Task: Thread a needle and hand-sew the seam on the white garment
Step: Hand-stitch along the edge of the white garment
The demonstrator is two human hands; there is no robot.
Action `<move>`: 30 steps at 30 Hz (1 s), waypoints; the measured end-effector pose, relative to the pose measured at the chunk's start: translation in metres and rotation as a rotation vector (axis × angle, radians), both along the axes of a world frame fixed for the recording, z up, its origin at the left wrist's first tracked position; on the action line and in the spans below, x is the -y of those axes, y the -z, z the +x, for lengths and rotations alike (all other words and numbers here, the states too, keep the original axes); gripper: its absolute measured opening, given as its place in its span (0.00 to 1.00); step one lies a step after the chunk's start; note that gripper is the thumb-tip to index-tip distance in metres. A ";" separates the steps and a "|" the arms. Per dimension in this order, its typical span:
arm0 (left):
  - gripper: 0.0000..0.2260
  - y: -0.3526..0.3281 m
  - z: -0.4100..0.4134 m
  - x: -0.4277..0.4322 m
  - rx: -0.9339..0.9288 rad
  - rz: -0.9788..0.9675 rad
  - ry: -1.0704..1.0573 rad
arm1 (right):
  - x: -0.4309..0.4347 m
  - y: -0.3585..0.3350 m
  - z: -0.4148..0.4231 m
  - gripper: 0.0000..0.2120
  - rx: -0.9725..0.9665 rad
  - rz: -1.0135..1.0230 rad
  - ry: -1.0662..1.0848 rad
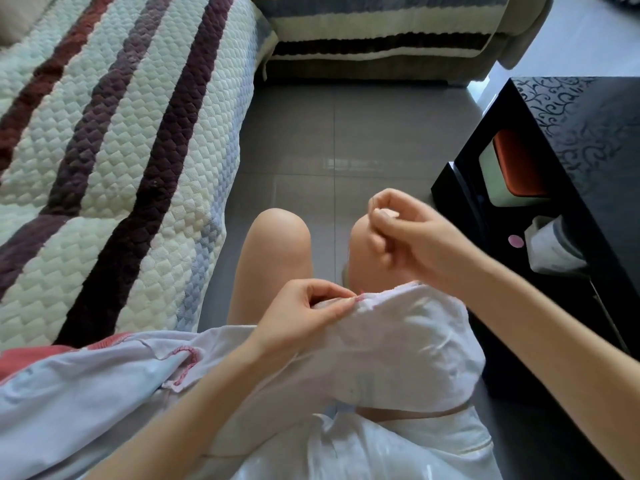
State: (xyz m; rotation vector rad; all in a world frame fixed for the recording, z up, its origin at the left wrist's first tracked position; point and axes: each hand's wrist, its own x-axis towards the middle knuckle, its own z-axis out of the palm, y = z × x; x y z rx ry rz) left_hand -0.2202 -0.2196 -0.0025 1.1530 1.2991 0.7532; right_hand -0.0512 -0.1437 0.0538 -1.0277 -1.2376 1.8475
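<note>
grey tiled floor [346, 140], striped quilted sofa [114, 133]

A home living room. From 9 to 11 o'clock runs a sofa seat under a quilted striped cover [114, 161] in cream, maroon and pale blue; at 12 o'clock a second sofa section [381, 36] wears a matching cover. Glossy grey floor tiles [346, 133] fill the middle. At 3 o'clock stands a black coffee table [588, 140] with a scroll-patterned top, its lower shelf holding an orange-lidded box [509, 171].
</note>
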 end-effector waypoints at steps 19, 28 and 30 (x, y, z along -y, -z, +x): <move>0.03 -0.014 -0.004 -0.004 0.160 -0.063 0.034 | -0.049 0.001 0.013 0.21 0.898 0.561 -0.704; 0.06 -0.020 -0.002 -0.004 0.117 -0.072 0.038 | -0.030 0.009 0.011 0.20 0.850 0.747 -0.709; 0.07 -0.021 -0.001 -0.004 0.114 -0.081 0.041 | -0.039 0.013 0.014 0.19 0.903 0.679 -0.619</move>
